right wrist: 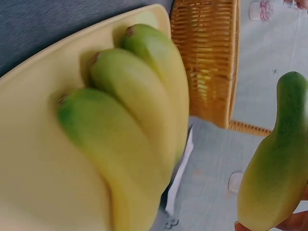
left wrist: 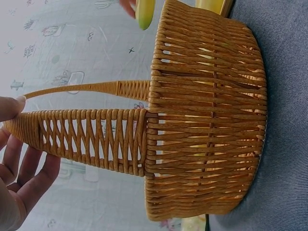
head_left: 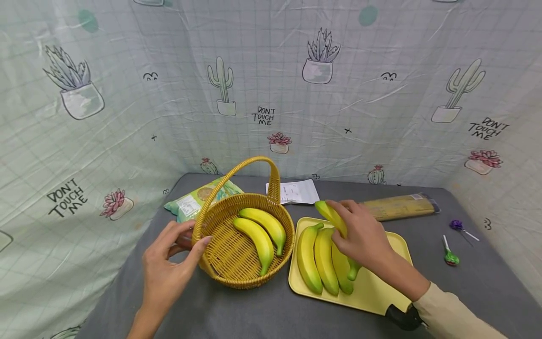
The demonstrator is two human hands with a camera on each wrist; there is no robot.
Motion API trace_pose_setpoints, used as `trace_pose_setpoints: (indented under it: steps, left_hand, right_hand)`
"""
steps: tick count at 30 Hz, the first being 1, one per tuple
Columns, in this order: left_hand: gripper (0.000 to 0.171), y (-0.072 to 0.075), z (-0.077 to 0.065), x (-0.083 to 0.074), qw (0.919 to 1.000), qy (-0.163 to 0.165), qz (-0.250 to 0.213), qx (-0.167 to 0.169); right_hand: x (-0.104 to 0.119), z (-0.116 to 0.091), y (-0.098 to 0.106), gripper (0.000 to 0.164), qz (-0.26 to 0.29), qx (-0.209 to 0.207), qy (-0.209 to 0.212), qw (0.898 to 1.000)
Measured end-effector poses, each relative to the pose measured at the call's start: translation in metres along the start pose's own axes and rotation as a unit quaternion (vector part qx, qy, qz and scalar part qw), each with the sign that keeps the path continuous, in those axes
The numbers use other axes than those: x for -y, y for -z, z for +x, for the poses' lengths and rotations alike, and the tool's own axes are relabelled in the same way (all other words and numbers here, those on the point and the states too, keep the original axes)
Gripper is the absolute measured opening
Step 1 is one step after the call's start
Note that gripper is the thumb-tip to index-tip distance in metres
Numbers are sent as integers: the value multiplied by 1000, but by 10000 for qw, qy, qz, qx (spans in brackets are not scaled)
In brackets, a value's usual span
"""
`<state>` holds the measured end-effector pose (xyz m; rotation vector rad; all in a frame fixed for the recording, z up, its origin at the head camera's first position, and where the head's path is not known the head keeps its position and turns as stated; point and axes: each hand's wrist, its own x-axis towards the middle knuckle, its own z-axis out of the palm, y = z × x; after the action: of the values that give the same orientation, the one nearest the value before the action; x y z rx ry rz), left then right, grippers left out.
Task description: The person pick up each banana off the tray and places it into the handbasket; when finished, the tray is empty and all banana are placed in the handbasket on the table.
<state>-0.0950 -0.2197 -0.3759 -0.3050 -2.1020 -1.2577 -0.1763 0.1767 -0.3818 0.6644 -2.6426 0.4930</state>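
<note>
A round wicker basket (head_left: 250, 282) with a tall arched handle stands on the grey table, two bananas (head_left: 254, 238) inside it. My left hand (head_left: 169, 263) is at the left side of that handle (left wrist: 96, 139), thumb on one side and fingers on the other, gripping it. Held in my right hand (head_left: 364, 230) is another banana (right wrist: 279, 159), lifted over a yellow tray (head_left: 372, 301). Three bananas (right wrist: 130, 106) lie side by side on the tray's left part, the nearest to the held one partly hidden by my hand in the head view.
Behind the basket lie a green packet (head_left: 190, 202) and a white paper pouch (head_left: 298, 192). A long yellowish-brown package (head_left: 400, 207) rests behind the tray. Purple (head_left: 456, 225) and green (head_left: 451, 258) wrapped lollipops are at the right. A printed curtain (head_left: 271, 84) surrounds the table.
</note>
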Motion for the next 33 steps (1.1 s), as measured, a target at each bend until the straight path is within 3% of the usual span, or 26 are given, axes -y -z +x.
trace_pose_setpoints:
  steps: [15,33]
  left_hand:
    - [39,0,-1,-1,10000,0,-32,2]
    - [39,0,-1,-2,10000,4,8,-15]
  right_hand:
    - [44,27,-13,65,-36,-13,665,9978]
    - [95,63,-42,62,246,485,1018,9933]
